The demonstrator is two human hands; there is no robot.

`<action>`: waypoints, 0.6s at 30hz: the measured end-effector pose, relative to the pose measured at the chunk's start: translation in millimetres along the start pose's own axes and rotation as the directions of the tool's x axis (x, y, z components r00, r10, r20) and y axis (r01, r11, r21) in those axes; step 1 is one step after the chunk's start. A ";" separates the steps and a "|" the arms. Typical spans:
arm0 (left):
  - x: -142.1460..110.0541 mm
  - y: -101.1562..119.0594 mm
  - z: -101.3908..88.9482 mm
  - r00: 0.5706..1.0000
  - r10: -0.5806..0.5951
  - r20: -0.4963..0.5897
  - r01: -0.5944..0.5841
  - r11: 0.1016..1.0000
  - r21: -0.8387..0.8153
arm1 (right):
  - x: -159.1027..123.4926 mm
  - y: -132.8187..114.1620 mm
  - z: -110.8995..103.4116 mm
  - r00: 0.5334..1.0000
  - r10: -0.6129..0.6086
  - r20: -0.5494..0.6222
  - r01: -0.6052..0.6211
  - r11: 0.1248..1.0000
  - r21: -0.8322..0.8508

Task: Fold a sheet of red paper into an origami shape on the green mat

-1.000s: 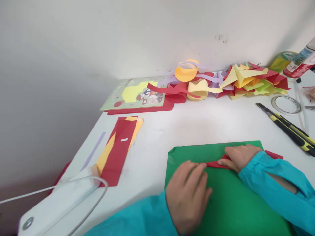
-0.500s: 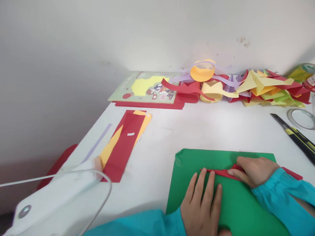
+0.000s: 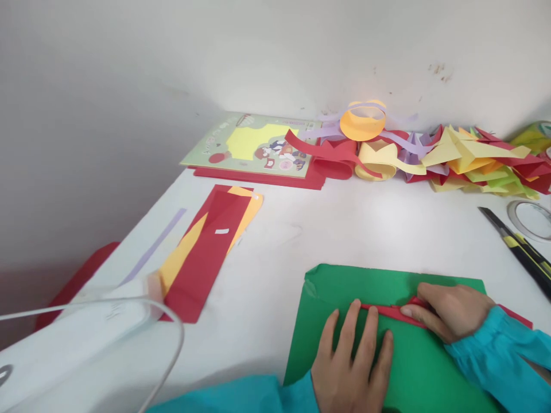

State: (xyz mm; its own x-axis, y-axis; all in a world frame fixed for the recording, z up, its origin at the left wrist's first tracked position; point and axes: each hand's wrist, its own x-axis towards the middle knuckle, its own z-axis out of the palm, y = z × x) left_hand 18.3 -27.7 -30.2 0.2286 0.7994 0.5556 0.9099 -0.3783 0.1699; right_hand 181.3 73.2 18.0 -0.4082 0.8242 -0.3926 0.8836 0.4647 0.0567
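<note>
A green paper sheet (image 3: 404, 367) lies at the front of the white table (image 3: 327, 229). On it rests a narrow folded red paper strip (image 3: 390, 311). My left hand (image 3: 353, 361) lies flat on the green sheet, fingers stretched out, with the fingertips touching the strip's left end. My right hand (image 3: 451, 310) presses down on the strip's right part, fingers together over the fold. Both arms wear teal sleeves.
Red and yellow paper sheets (image 3: 206, 246) lie at left, beside a lilac strip (image 3: 150, 249). A paper pad (image 3: 253, 146) and a heap of folded coloured papers (image 3: 430, 152) line the wall. A utility knife (image 3: 516, 249) and tape roll (image 3: 531, 218) sit at right. A white device (image 3: 64, 344) with a cable is at front left.
My left hand opened from a loose curl to flat fingers on the strip's left end. My right hand stayed on the strip. The view shifted to the left.
</note>
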 end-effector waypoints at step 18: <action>-1.8 -2.7 -2.4 0.997 0.056 -0.057 -0.049 0.992 0.117 | -0.1 -2.0 -2.9 1.000 0.023 0.016 -0.022 0.999 -0.039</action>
State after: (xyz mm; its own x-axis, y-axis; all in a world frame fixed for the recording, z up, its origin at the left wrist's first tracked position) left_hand 14.6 -29.2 -29.7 0.2594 0.7492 0.6094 0.9319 -0.3598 0.0457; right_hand 178.9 73.2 20.6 -0.3841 0.8294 -0.4056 0.8830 0.4584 0.1011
